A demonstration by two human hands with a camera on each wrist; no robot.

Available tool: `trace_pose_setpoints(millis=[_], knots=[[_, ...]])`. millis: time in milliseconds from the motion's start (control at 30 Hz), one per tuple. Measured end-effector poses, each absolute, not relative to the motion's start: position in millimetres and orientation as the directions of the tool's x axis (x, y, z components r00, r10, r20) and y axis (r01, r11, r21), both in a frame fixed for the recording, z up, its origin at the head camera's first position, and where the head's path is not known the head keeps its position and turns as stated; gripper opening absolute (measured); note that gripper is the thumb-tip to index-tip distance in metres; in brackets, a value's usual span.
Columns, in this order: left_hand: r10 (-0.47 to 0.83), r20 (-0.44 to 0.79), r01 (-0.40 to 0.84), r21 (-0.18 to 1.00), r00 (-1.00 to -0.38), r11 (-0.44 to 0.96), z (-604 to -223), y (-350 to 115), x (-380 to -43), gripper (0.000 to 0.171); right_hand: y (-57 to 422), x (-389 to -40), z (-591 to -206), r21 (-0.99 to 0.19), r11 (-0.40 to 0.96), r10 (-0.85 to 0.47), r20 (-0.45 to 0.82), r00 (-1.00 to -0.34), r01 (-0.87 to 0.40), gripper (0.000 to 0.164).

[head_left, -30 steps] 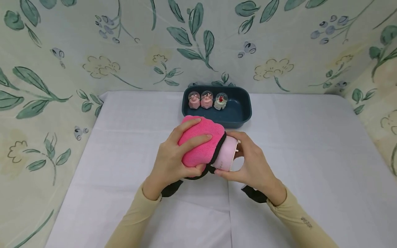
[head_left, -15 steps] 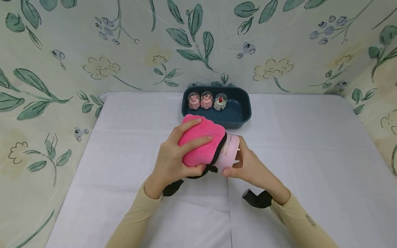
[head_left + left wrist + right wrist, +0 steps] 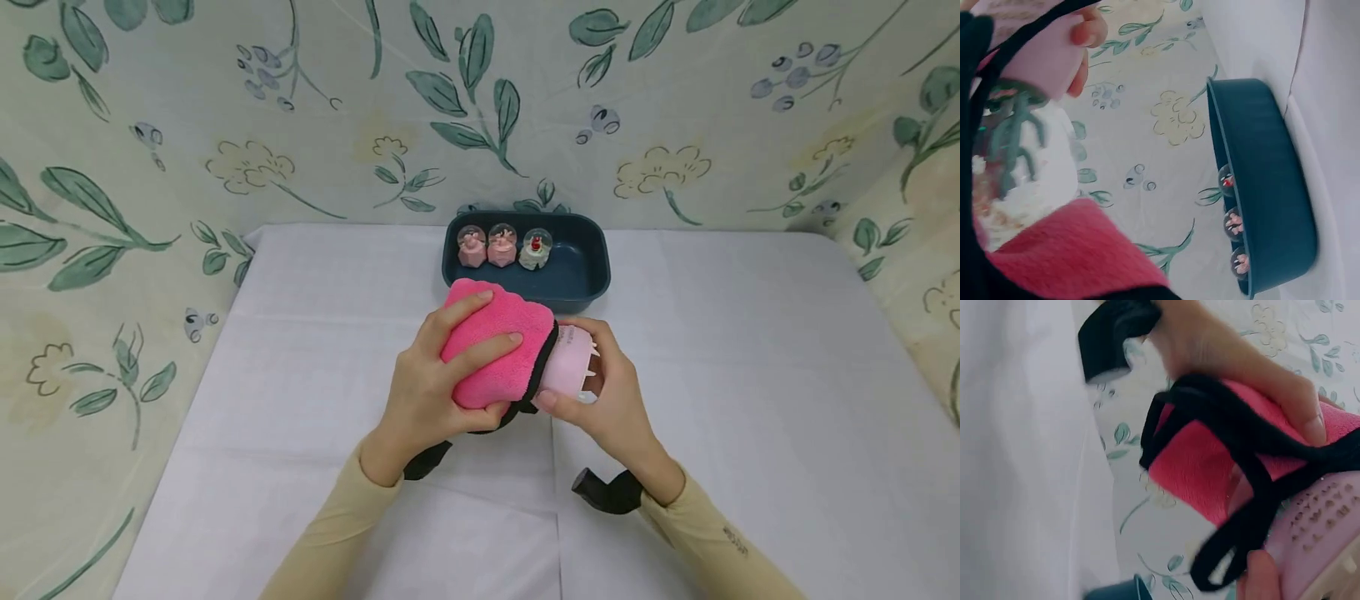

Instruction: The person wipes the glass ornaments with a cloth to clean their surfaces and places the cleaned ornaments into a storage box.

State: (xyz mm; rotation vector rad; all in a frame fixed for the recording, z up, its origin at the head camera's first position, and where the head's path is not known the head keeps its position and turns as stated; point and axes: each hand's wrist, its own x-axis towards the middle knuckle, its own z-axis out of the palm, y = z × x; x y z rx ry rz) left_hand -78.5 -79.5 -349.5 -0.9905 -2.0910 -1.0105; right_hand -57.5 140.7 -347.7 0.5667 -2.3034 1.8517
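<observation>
A snow globe with a pink base (image 3: 566, 367) is held sideways above the table, raised lettering on its base. My right hand (image 3: 613, 396) grips the base from the right, thumb below and fingers behind. My left hand (image 3: 427, 387) clasps a bright pink cloth (image 3: 480, 332) with black edging round the dome, fingers spread over it. In the left wrist view the clear dome (image 3: 1054, 147) shows partly, with blurred green shapes near it; the pink cloth (image 3: 1085, 250) lies against it. In the right wrist view a black loop (image 3: 1210, 569) hangs from the cloth beside the base.
A dark blue tray (image 3: 581, 262) stands at the back of the white-covered table (image 3: 712, 375). Inside it, on the left, are two small pink snow globes (image 3: 472, 247) and a white one (image 3: 536, 250). A floral curtain (image 3: 337, 108) hangs behind. Black camera mounts (image 3: 609, 492) sit at both wrists.
My right hand has shifted its grip and the base has turned, its lettering moving toward the top. Both hands, with cloth and globe, have moved slightly right. The tray's contents are unchanged.
</observation>
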Motion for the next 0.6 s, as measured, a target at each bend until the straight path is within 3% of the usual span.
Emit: trace_pose_setpoints(millis=[100, 267, 433, 600], knots=[[0.315, 0.802, 0.839, 0.379, -0.508, 0.391, -353.6, -74.9, -79.5, 0.058, 138.3, -57.5, -346.3, -0.983, -0.005, -0.149, 0.184, -0.972, -0.185, 0.051], [0.255, 0.83, 0.852, 0.41, -0.496, 0.325, -354.4, -69.5, -79.2, 0.062, 137.5, -54.9, -346.3, -0.982, -0.189, -0.192, 0.033, -0.981, 0.004, 0.039], [0.261, 0.836, 0.864, 0.405, -0.483, 0.3, -350.4, -69.0, -79.7, 0.071, 141.0, -53.0, -346.5, -0.965, -0.212, -0.295, -0.086, -0.952, 0.153, 0.042], [0.241, 0.817, 0.848, 0.475, -0.524, 0.235, -345.3, -71.7, -81.3, 0.072, 148.7, -60.5, -343.6, -0.968, -0.093, -0.41, -0.176, -0.895, 0.233, 0.064]])
